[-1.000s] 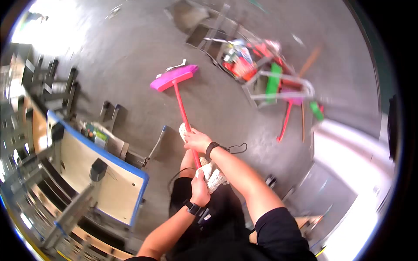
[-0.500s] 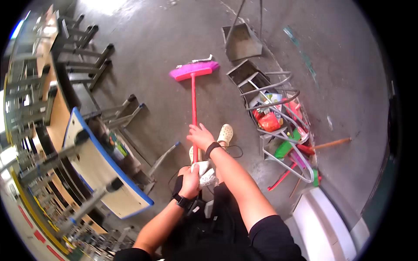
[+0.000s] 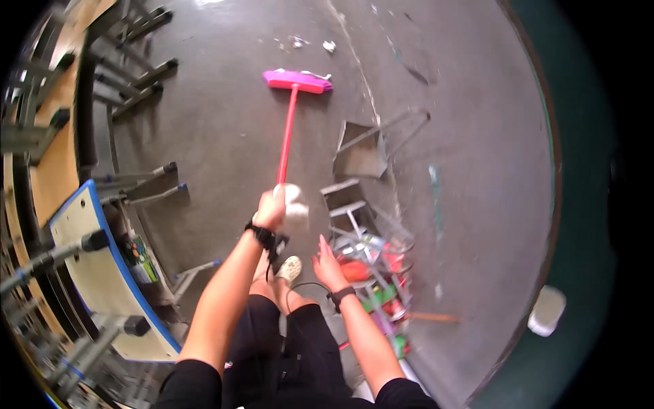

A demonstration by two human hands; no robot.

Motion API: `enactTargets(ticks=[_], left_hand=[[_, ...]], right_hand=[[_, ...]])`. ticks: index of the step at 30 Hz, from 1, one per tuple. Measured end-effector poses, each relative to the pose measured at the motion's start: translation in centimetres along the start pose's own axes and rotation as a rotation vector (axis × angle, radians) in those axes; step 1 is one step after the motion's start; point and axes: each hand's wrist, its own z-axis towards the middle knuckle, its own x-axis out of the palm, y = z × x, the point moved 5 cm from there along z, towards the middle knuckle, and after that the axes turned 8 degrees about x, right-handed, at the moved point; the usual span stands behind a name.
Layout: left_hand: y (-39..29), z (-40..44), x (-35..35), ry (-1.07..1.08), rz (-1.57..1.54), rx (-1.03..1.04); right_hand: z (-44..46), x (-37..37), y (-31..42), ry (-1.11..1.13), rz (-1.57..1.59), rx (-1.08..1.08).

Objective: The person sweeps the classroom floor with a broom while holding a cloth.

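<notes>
My left hand (image 3: 271, 208) is closed around the red handle of a broom (image 3: 287, 133). The broom's pink and purple head rests on the floor ahead, with whitish litter along its far edge. Against my left hand is a blurred white bundle (image 3: 295, 208); whether it is held or fixed to the handle I cannot tell. My right hand (image 3: 329, 264) is off the broom, fingers stretched out, over the floor near a pile of rubbish and cleaning tools (image 3: 381, 273).
Two metal dustpans, one farther (image 3: 361, 151) and one nearer (image 3: 349, 204), stand right of the broom. White scraps (image 3: 330, 46) lie beyond its head. Upturned desks (image 3: 112, 273) line the left side. A white container (image 3: 547, 311) is at the far right.
The broom head has slid forward with my left hand following on the handle. My right hand has moved away from the handle to the right. The view has shifted.
</notes>
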Motion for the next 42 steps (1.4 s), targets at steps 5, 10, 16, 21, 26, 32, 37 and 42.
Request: enactTargets(ticks=[5, 10, 16, 21, 26, 32, 37, 42], left_hand=[[-8.3, 5.2, -1.2, 0.050, -0.077, 0.006], [-15.3, -6.6, -3.0, -0.040, 0.056, -0.171], [-9.1, -1.0, -4.1, -0.235, 0.469, -0.170], [-21.1, 4.8, -1.3, -0.331, 0.440, -0.014], [-19.7, -1.7, -0.8, -0.374, 0.641, 0.025], [-20.9, -19.5, -1.1, -0.475, -0.068, -0.137], [-18.9, -27.2, -1.9, -0.568, -0.126, -0.238], [-21.7, -29.6, -1.2, -0.643, -0.382, -0.203]], right_hand=[[0.0, -8.4, 2.1, 0.000, 0.164, 0.084], [1.5, -10.3, 10.4, 0.041, 0.103, -0.058], [6.3, -9.6, 21.3, 0.284, -0.222, -0.235], [6.1, -15.3, 26.2, 0.322, -0.272, -0.323], [8.7, -21.1, 26.1, 0.366, -0.263, -0.389], [10.4, -22.5, 29.9, 0.536, -0.473, -0.501], [8.2, -17.9, 37.0, 0.678, -0.649, -0.807], [4.8, -11.5, 44.0, 0.754, -0.696, -1.096]])
